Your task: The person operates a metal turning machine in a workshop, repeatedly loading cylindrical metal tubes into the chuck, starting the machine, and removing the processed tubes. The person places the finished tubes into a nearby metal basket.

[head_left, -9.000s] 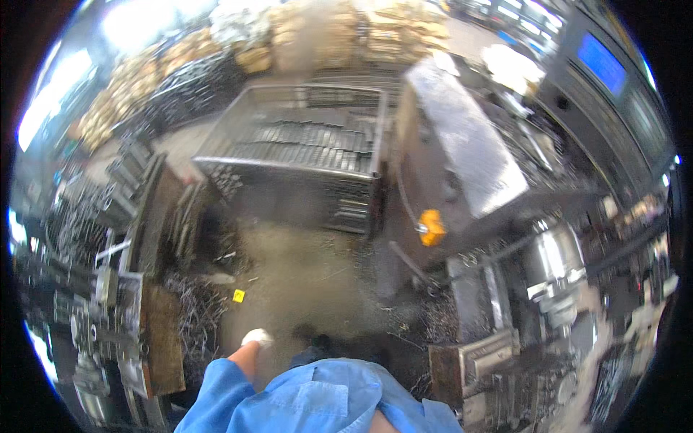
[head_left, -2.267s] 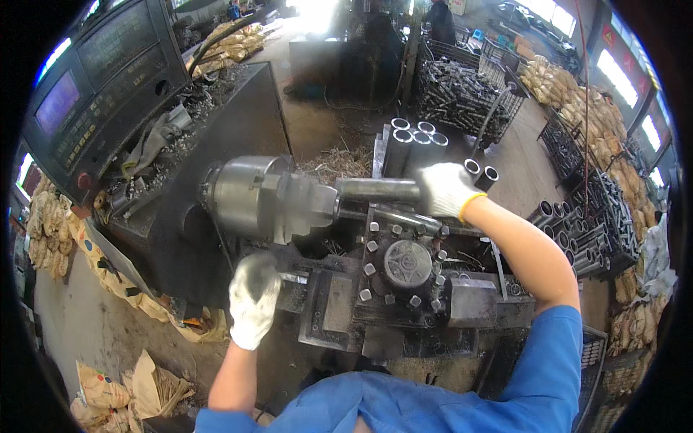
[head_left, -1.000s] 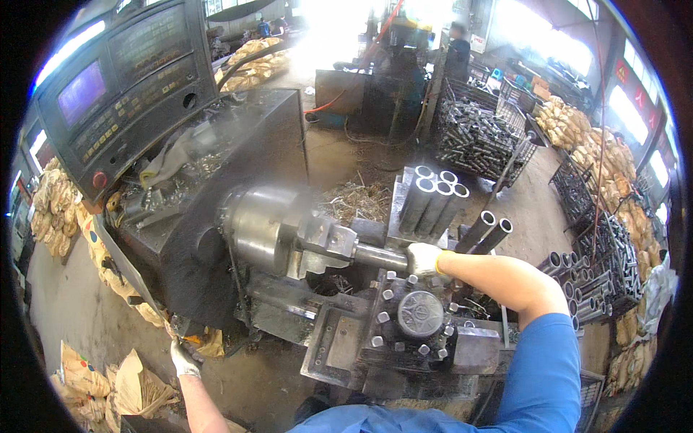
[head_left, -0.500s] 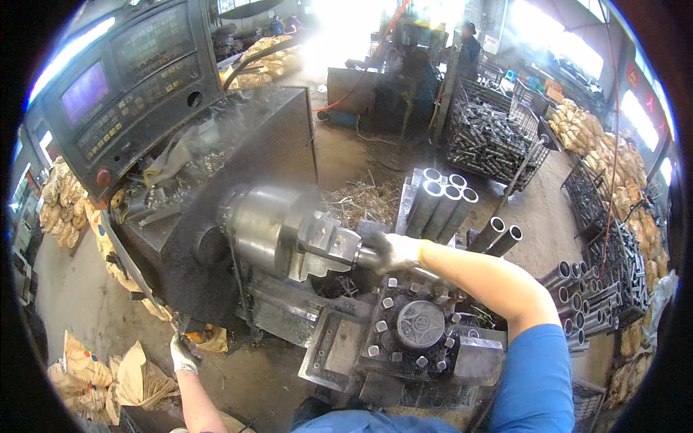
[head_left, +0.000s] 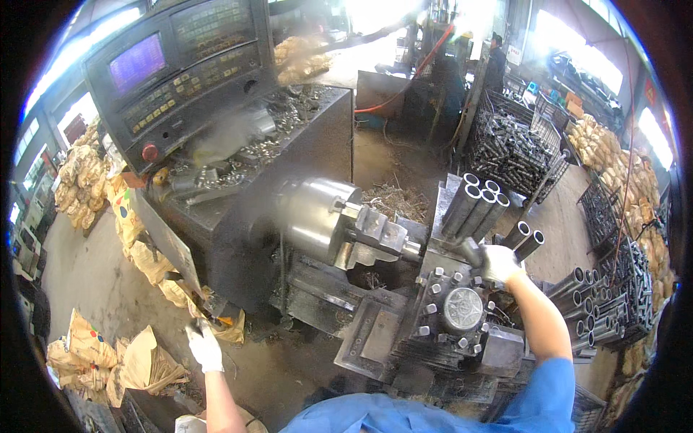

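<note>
My right hand [head_left: 499, 264], in a pale work glove, is closed by a dark cylindrical metal piece [head_left: 471, 251], just right of the lathe's chuck jaws. This piece is blurred, and its far end is partly hidden by the glove. In the three-jaw chuck [head_left: 321, 220] sits a short shiny round workpiece [head_left: 411, 249]; no hand touches it. My left hand [head_left: 204, 348], also gloved, is low on the left with fingers stretched out, close to the lower end of a flat metal guard [head_left: 170, 242]. Below my right hand lies the bolted tool turret [head_left: 462, 309].
Several steel tubes [head_left: 476, 206] stand upright behind the turret, with more tubes [head_left: 581, 303] stacked at right. A control panel [head_left: 180, 72] rises at upper left. Metal chips [head_left: 393, 202] lie beyond the chuck. Paper sacks [head_left: 144, 368] stand at lower left; wire baskets [head_left: 516, 141] hold parts farther back.
My right hand has moved right, away from the chuck jaws, where it was on the workpiece. My left hand has stretched its fingers out near the guard. The view has shifted left.
</note>
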A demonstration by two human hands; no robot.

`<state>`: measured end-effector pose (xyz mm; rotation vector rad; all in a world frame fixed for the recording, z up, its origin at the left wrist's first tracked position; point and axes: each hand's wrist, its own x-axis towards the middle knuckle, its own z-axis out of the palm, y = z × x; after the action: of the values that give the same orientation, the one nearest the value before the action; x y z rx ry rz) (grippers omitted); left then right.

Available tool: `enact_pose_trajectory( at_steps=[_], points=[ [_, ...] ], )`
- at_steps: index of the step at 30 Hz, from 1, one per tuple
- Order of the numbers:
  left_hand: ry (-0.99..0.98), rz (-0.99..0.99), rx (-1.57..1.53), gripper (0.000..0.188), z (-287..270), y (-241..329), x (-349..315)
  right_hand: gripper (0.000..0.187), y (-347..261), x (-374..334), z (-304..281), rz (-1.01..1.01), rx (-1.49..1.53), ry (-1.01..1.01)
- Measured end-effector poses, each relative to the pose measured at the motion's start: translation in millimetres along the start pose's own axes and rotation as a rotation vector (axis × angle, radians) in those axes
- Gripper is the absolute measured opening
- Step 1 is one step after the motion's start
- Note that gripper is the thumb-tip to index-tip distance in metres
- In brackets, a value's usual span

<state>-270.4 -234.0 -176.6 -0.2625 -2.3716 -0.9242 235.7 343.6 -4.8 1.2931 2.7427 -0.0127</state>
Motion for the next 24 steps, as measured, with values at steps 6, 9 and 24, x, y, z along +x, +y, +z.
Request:
enact_pose_trajectory(
  at_steps=[6,9,24],
  points=[
    [0.103,0.827,-0.164,0.026,-84.2,246.3,138.4,0.038,25.4,-135.9,-35.6,0.227,0.405,0.764],
    [-0.063,0.755,-0.006,0.058,-42.4,312.5,216.4,0.030,13.6,-217.5,-38.1,0.306,0.798,0.954],
    [-0.162,0.907,-0.413,0.045,-58.5,328.6,123.2,0.066,-125.0,-374.6,-12.2,0.215,1.332,0.602]
  ],
)
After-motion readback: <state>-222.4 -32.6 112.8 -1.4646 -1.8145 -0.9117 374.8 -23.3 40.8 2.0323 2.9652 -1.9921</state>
